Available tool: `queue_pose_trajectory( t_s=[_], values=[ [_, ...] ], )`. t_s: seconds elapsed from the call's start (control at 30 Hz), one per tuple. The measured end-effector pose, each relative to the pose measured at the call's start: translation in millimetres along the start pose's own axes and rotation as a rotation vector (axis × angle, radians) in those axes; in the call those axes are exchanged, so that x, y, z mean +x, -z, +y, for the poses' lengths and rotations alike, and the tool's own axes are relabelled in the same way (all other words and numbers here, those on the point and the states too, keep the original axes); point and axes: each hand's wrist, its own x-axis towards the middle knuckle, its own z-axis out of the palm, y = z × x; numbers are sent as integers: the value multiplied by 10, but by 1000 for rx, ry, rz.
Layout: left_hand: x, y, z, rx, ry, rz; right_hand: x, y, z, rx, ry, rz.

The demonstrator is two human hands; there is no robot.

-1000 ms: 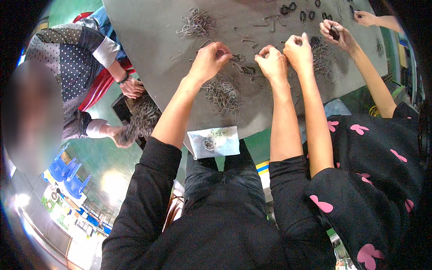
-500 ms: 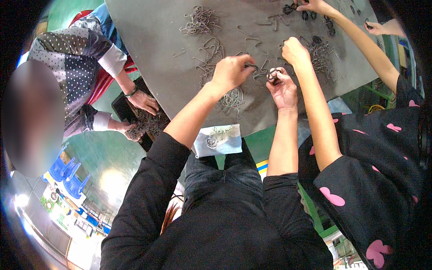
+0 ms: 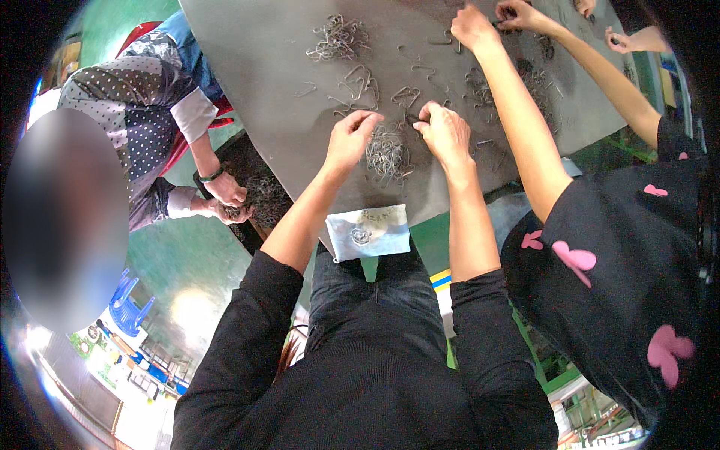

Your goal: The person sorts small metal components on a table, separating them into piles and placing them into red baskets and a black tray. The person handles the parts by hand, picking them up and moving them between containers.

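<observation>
Left hand [image 3: 351, 139] and right hand [image 3: 444, 131] curl narrow at nine and three o'clock of a wire pile [image 3: 387, 152] on the grey surface [image 3: 262, 60]; whether either holds wire, I cannot tell.

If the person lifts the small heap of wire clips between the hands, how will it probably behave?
The wire clips look thin and tangled, so several would likely lift together. They seem light, probably stiff. On the smooth grey table, loose ones may slide.
</observation>
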Motion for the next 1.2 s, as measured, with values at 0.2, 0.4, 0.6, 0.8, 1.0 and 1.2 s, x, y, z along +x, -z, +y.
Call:
queue_pose_trajectory(
  t_s=[0.2,0.4,0.6,0.8,1.0,1.2],
  values=[
    [-101,-9,-204,-647,297,-92,-174,-26,-291,77,50,-2],
    [146,-126,-530,-1325,236,-234,-482,-204,-1004,176,237,44],
    [747,201,2,-1335,170,104,-442,76,-1148,347,252,157],
    [853,288,2318,-885,-168,150,-304,170,-891,351,287,245],
    [990,430,1834,-130,-670,763,-206,79,-616,360,209,267],
    [1255,579,582,761,-561,655,288,-185,-238,258,200,360]
  ],
)
